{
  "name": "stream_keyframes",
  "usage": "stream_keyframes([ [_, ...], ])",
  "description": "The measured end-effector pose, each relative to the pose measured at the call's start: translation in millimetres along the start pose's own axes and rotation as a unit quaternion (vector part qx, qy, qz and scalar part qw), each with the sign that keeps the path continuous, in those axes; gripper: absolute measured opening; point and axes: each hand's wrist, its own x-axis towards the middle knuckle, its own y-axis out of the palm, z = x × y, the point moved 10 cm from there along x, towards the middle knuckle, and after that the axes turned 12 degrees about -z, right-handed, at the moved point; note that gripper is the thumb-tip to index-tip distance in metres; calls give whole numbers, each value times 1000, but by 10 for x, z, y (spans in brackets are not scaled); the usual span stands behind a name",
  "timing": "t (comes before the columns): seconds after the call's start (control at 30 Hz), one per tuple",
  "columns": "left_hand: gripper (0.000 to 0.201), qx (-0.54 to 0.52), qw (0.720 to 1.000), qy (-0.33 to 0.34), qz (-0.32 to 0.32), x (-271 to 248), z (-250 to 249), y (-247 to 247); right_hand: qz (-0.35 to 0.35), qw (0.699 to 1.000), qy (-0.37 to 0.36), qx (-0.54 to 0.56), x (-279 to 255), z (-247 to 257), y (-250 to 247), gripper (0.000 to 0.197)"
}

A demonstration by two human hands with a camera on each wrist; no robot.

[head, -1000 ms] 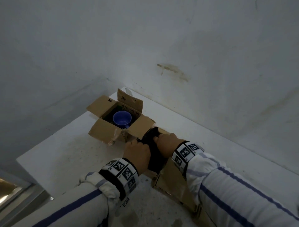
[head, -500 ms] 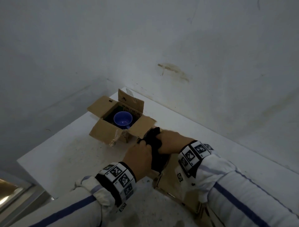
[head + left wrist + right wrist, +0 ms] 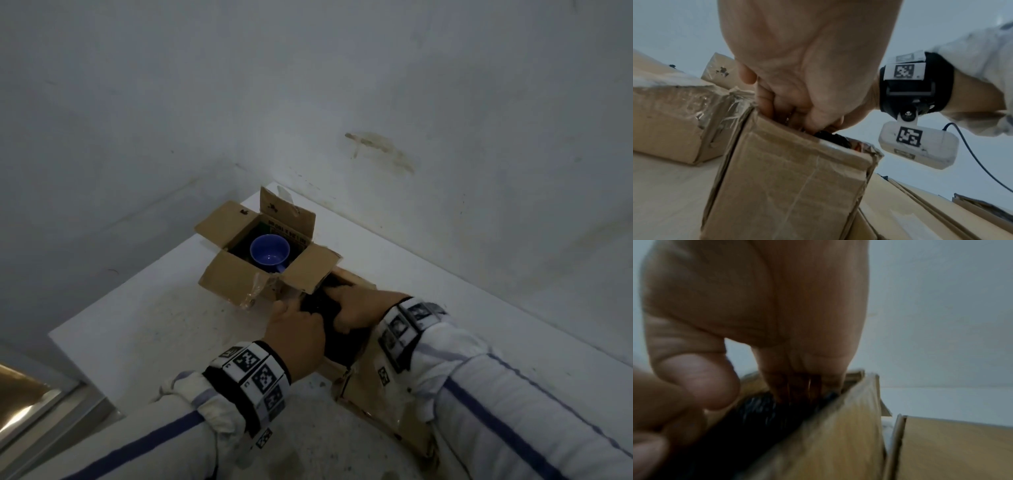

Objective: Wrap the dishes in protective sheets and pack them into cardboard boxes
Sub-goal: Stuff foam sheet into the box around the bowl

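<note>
A black wrapped bundle (image 3: 318,303) sits in the mouth of the near cardboard box (image 3: 370,383). My left hand (image 3: 294,332) grips it from the near left, fingers curled down inside the box wall (image 3: 789,186) onto the bundle (image 3: 832,138). My right hand (image 3: 356,308) lies over its top from the right. In the right wrist view its fingers (image 3: 797,381) dig into the black sheet (image 3: 756,410) beside the box wall (image 3: 838,434). What the sheet covers is hidden. A blue mug (image 3: 270,255) stands unwrapped in the far open box (image 3: 233,277).
Both boxes sit on a white table (image 3: 154,329) in a corner of grey walls (image 3: 445,171). The far box's right flap (image 3: 308,274) reaches over the near box. The table's left edge (image 3: 82,359) drops to a metal ledge. A cardboard flap (image 3: 387,404) spreads under my right forearm.
Both hands have stayed on the black bundle. My right hand has turned and slid across its top, and my left hand has closed in from the near side.
</note>
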Motion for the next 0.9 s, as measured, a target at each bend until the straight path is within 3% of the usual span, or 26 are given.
stream_keyframes([
  [0.07,17,-12,1000,-6,-21,31,29,-69,-20,998,3,53,-84,-63,-236,61],
  [0.13,16,-6,998,-13,-59,53,69,-184,-91,995,-26,-6,-116,-45,-434,45],
  [0.2,18,17,996,-18,-83,47,95,-235,-97,991,-39,-87,-134,3,-324,47],
  [0.27,17,25,998,-20,-62,24,88,-160,-93,977,-27,-189,-120,-30,-72,51],
  [0.33,17,22,999,-18,-37,17,63,-69,-140,964,-17,-224,-129,-39,26,51],
  [0.4,15,8,999,-24,-35,25,72,-77,-172,963,-14,-206,-163,-54,39,52],
  [0.47,14,-3,999,-25,-45,33,55,-142,-155,973,-19,-169,-213,-98,30,61],
  [0.53,16,-14,997,-17,-71,42,-42,-278,-135,989,-19,-64,-289,-161,-30,63],
  [0.6,18,-29,994,0,-105,49,-253,-433,-158,986,-22,40,-425,-250,-163,51],
  [0.73,21,-55,989,41,-129,127,-898,-558,-242,964,31,104,-864,-741,-301,32],
  [0.9,26,-74,985,120,-95,176,-2024,-564,-274,943,127,141,-1630,-1698,-146,33],
])
